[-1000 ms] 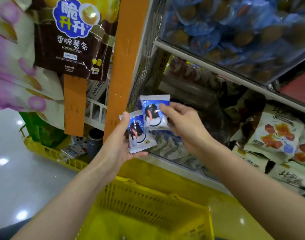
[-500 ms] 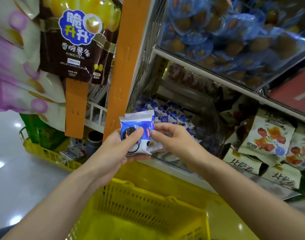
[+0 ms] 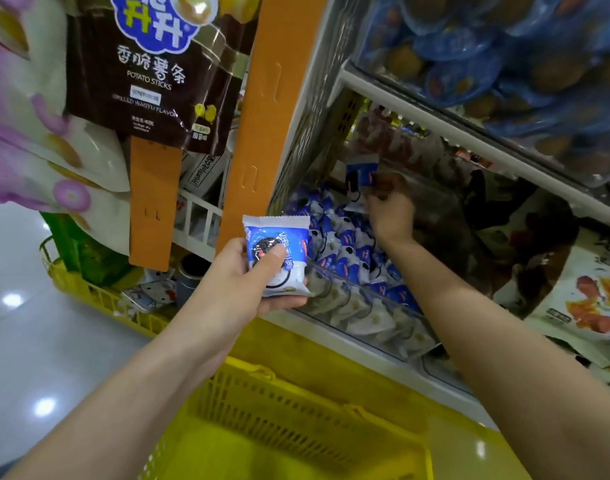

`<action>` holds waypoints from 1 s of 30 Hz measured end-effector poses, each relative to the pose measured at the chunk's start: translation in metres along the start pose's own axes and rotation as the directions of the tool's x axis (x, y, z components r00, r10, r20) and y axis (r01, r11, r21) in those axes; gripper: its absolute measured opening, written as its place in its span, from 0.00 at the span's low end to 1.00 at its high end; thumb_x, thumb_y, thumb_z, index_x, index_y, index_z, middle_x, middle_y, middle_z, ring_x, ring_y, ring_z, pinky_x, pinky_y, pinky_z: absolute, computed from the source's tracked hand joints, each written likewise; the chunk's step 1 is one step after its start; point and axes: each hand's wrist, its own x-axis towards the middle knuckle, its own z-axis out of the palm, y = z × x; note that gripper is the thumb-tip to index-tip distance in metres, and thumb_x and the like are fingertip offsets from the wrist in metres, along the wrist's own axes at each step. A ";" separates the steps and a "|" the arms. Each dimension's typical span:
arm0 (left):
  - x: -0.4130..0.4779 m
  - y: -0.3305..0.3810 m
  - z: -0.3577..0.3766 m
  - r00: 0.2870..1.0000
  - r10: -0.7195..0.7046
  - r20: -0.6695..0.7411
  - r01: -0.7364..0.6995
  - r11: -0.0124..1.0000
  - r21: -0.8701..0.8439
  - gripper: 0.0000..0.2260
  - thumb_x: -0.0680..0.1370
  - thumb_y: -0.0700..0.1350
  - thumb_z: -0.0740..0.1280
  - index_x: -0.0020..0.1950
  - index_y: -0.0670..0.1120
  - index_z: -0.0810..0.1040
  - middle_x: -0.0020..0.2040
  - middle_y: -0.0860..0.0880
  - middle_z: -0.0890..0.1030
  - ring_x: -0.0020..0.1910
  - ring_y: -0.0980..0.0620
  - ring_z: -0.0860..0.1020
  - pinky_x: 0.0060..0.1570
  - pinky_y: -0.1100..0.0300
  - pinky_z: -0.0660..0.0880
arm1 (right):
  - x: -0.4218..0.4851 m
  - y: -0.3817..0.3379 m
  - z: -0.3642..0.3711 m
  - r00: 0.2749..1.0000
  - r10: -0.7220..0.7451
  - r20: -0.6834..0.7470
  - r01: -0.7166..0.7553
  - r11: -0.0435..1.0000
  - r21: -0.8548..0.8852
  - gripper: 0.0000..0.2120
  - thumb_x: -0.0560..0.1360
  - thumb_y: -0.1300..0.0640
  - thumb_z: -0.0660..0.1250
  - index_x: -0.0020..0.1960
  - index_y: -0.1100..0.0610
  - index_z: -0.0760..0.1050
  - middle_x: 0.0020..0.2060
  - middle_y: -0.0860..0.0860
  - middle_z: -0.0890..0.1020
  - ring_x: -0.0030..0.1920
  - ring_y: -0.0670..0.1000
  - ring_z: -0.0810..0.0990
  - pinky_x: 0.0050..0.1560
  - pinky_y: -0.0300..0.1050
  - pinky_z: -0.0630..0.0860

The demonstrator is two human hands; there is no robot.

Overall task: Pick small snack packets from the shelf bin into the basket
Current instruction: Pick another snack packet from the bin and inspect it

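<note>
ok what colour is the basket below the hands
Bright yellow: the basket is slotted plastic, and it shows best in the head view.

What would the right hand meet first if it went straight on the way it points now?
Probably the blurred dark red packets further back; depth is unclear. The right hand pinches a small blue-and-white packet.

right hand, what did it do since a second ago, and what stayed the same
The right hand passed its packet to the left hand, moved away into the bin and now pinches a new packet. The left hand still grips the packets above the basket, roughly where it was.
</note>
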 end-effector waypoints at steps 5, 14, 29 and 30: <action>0.009 -0.003 -0.003 0.999 -0.027 -0.029 0.028 0.998 0.061 0.07 0.79 0.44 0.62 0.56 0.44 0.72 0.50 0.42 0.83 0.45 0.46 0.83 0.42 0.56 0.82 | 0.039 0.020 0.030 0.999 0.035 -0.002 -0.035 0.990 -0.137 0.14 0.77 0.58 0.63 0.61 0.62 0.71 0.58 0.58 0.78 0.57 0.58 0.77 0.58 0.50 0.73; 0.015 -0.009 0.000 0.998 -0.059 -0.021 0.061 0.994 0.090 0.09 0.78 0.45 0.62 0.57 0.45 0.72 0.51 0.44 0.83 0.46 0.47 0.83 0.47 0.53 0.81 | 0.057 0.038 0.042 0.954 0.132 0.270 -0.040 0.946 -0.321 0.09 0.75 0.59 0.66 0.54 0.59 0.78 0.52 0.59 0.80 0.51 0.58 0.79 0.54 0.51 0.76; 0.013 -0.007 0.004 0.998 -0.063 -0.017 0.064 0.990 0.124 0.07 0.79 0.43 0.62 0.56 0.45 0.71 0.51 0.45 0.83 0.47 0.48 0.83 0.47 0.54 0.81 | 0.055 0.020 0.040 0.909 0.111 0.403 0.010 0.958 -0.287 0.16 0.82 0.53 0.52 0.42 0.57 0.74 0.42 0.57 0.74 0.38 0.52 0.71 0.38 0.42 0.65; 0.012 -0.007 0.004 0.998 -0.064 -0.022 0.066 0.990 0.126 0.07 0.79 0.44 0.62 0.56 0.45 0.72 0.51 0.45 0.83 0.47 0.48 0.83 0.47 0.54 0.81 | 0.048 0.016 0.036 0.915 0.083 0.395 0.032 0.961 -0.274 0.15 0.82 0.53 0.52 0.45 0.57 0.74 0.44 0.56 0.74 0.41 0.52 0.72 0.41 0.42 0.65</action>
